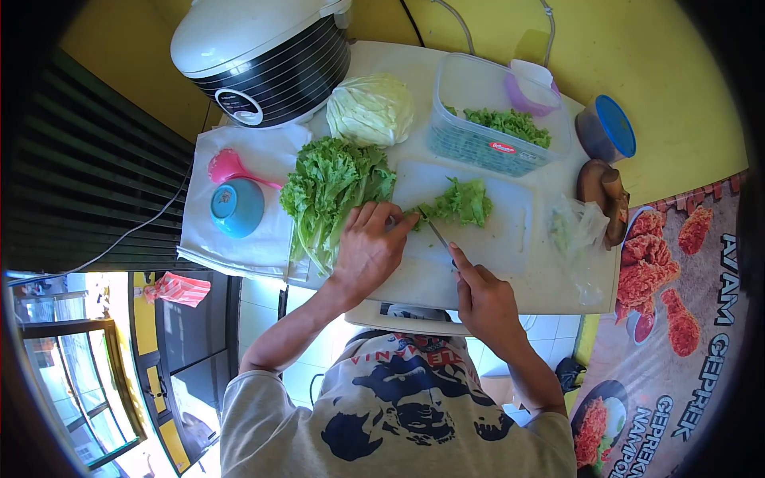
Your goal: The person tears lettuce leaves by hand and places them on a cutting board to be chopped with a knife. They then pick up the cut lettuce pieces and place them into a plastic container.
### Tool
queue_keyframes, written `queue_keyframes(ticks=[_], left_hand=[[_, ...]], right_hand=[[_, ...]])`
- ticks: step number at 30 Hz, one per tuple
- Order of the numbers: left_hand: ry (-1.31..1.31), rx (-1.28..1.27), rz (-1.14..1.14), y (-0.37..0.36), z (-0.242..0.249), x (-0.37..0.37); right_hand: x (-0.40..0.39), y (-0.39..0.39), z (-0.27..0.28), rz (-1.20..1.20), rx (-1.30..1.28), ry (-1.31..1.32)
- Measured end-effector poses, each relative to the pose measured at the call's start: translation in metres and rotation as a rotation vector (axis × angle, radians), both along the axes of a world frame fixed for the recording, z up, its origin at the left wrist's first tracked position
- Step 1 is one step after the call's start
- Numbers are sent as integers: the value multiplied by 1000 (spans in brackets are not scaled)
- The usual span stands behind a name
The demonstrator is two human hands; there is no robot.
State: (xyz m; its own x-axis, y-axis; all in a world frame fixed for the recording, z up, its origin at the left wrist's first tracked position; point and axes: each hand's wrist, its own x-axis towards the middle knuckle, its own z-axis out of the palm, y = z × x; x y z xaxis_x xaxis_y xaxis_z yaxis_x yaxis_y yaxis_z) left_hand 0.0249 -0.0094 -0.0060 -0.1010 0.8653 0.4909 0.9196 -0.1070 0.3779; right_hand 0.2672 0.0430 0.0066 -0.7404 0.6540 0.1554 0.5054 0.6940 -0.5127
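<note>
My right hand [484, 303] is closed round the handle of a knife [438, 234], its blade pointing up and left over the white cutting board [510, 239]. The fingers of my left hand [371, 245] are bent and pressed on a small piece of green lettuce [416, 216] by the blade tip. Loose lettuce leaves [466, 202] lie on the board just beyond the knife. Left of the board rests a bunch of leafy lettuce [335, 187], partly behind my left hand. A clear plastic container [478, 155] with lettuce pieces inside stands behind the board.
A cabbage [370, 110] and a rice cooker [263, 64] stand at the back. On the left are a blue bowl [237, 208] and pink ladle [227, 166]. A blue-lidded tub [607, 129], brown object [603, 195] and plastic bag [575, 227] are on the right.
</note>
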Motion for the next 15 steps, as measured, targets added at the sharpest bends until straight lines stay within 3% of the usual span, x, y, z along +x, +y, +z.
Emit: queue_keyframes(ticks=[15], left_hand=[[-8, -18, 2, 0, -1, -2]], right_hand=[[-15, 10, 4, 21, -40, -57]])
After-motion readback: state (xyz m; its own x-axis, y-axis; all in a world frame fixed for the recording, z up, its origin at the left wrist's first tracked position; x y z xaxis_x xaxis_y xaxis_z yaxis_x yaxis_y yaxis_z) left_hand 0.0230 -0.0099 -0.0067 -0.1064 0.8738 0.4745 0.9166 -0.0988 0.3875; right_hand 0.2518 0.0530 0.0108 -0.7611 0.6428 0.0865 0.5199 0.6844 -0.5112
